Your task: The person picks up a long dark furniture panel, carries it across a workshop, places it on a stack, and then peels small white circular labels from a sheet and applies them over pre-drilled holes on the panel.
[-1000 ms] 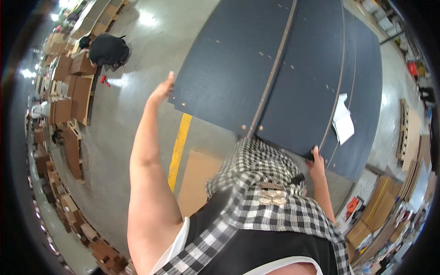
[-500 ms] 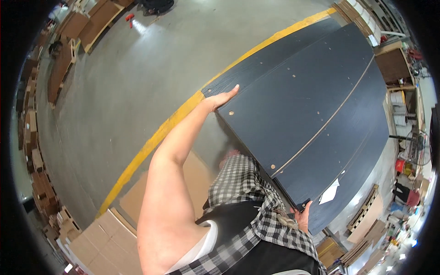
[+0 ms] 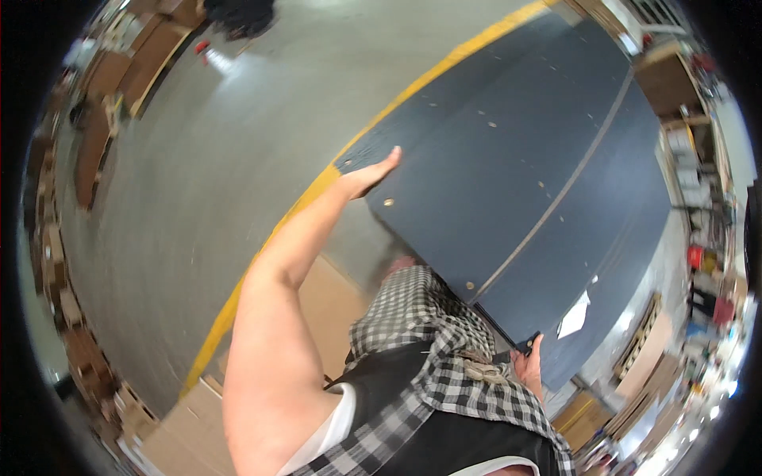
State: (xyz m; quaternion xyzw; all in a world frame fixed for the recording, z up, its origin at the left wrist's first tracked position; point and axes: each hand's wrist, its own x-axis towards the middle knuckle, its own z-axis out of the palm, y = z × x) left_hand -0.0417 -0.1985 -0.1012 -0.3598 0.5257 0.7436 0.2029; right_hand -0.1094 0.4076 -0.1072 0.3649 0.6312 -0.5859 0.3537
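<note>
A large dark blue-grey panel (image 3: 468, 182) with several small drilled holes and a pale lengthwise line stretches away in front of me. My left hand (image 3: 371, 174) holds its near left corner, with a digit lying over the top and the rest of the grip hidden below. At the near right corner, my right hand (image 3: 529, 366) grips the panel's edge, thumb up beside a small black piece (image 3: 526, 344). A white paper (image 3: 574, 316) lies on the dark surface near that hand. Beneath the left side, another dark surface (image 3: 357, 155) shows.
A yellow floor line (image 3: 432, 73) runs along the left of the panel. Flat cardboard (image 3: 325, 317) lies by my legs. Brown boards (image 3: 97, 151) stand at the far left, a pallet (image 3: 640, 337) at the right. A red and white object (image 3: 213, 59) is on the floor ahead.
The view has shifted slightly and blurred, so the panel and both hands sit a little further left in the picture. Both hands keep their hold on the panel.
</note>
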